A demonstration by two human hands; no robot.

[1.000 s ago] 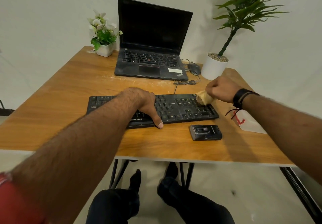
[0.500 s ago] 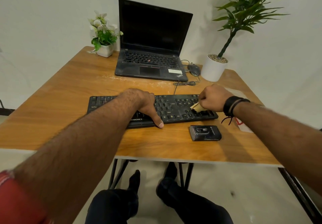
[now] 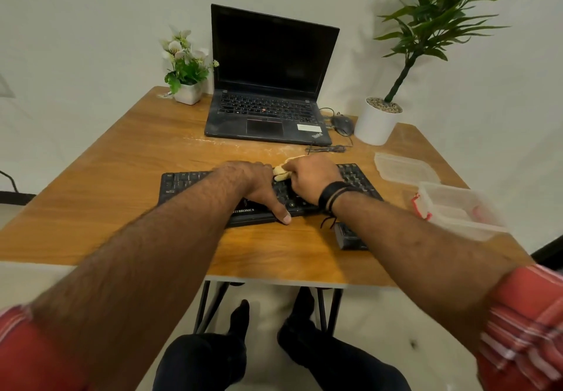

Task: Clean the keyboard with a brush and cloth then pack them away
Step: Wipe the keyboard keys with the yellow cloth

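A black keyboard [image 3: 189, 182] lies across the middle of the wooden table [image 3: 122, 177]. My left hand [image 3: 259, 186] rests flat on its middle, thumb down over the front edge. My right hand [image 3: 307, 177] grips a bunched yellow cloth [image 3: 281, 173] and presses it on the keys just right of my left hand. A small black box [image 3: 347, 237] lies in front of the keyboard's right end, partly hidden under my right forearm. No brush can be made out.
An open black laptop [image 3: 268, 86] stands behind the keyboard with a mouse [image 3: 342, 124] and cable. A flower pot [image 3: 187, 92] sits back left, a potted plant [image 3: 377, 122] back right. A clear plastic container [image 3: 460, 208] and its lid [image 3: 405, 168] sit at the right.
My right hand has swept the cloth leftward from the keyboard's right end to its middle, close to my left hand. My head has turned, bringing the container and lid into view.
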